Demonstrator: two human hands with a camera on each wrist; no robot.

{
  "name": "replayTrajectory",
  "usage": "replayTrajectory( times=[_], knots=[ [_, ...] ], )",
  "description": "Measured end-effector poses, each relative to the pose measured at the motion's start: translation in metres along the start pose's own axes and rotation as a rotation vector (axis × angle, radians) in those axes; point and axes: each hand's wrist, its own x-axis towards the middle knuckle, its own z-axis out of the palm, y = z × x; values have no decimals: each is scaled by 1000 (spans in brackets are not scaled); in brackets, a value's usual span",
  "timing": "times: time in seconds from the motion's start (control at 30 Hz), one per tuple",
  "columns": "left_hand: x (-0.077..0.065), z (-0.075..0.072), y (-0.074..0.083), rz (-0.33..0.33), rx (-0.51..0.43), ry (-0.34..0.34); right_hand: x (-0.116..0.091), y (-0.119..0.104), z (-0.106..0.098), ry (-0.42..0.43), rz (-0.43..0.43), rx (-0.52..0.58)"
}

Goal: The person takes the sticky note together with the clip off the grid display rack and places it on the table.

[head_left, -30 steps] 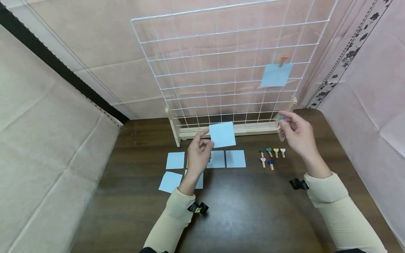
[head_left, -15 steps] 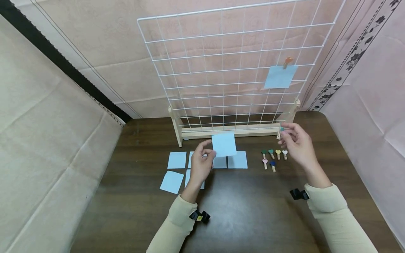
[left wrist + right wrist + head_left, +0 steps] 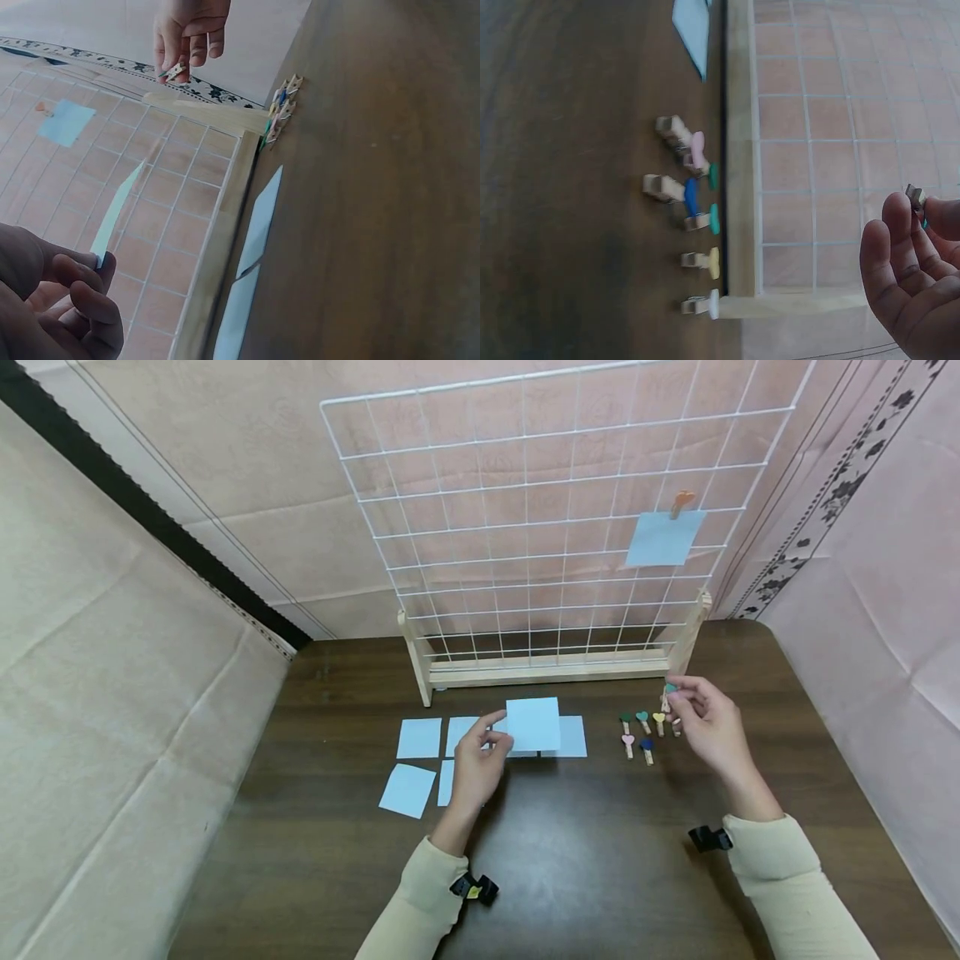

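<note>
My left hand (image 3: 480,768) pinches a square light-blue paper note (image 3: 533,724) by its left edge, raised over the notes on the table; the left wrist view shows the note (image 3: 118,214) nearly edge-on between thumb and fingers. My right hand (image 3: 708,722) pinches a small wooden clothespin (image 3: 666,697) with a teal top, near the row of clothespins. In the right wrist view the clothespin (image 3: 916,198) sticks out between thumb and fingertips. Behind stands a white wire grid (image 3: 528,552), where an orange-topped clothespin (image 3: 681,503) holds another blue note (image 3: 665,538).
Several blue notes (image 3: 418,739) lie in two rows on the dark wooden table (image 3: 585,860), partly hidden by my left hand. Several heart-topped clothespins (image 3: 647,750) lie at the right. The grid's wooden base (image 3: 547,675) runs along the back, with cloth walls (image 3: 135,735) around.
Both hands have come down and nearer, away from the grid, still holding the note and the clothespin. The right hand now overlaps the white clothespin. The head view shifted slightly.
</note>
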Motion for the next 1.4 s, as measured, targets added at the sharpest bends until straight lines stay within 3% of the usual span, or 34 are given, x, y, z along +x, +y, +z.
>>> replayTrajectory(
  times=[0.37,0.8,1.1,1.4],
  knots=[
    [-11,1,-18,-28,80,-28,-10,21,-3,-83,111,-70],
    [-23,-8,-32,-57,141,-39,-15,41,-11,-162,227,-106],
    [-33,-16,-34,-81,175,-72,-15,50,-7,-266,326,-109],
    [-38,-18,-38,-103,230,-83,-15,55,-3,-318,385,-113]
  ],
)
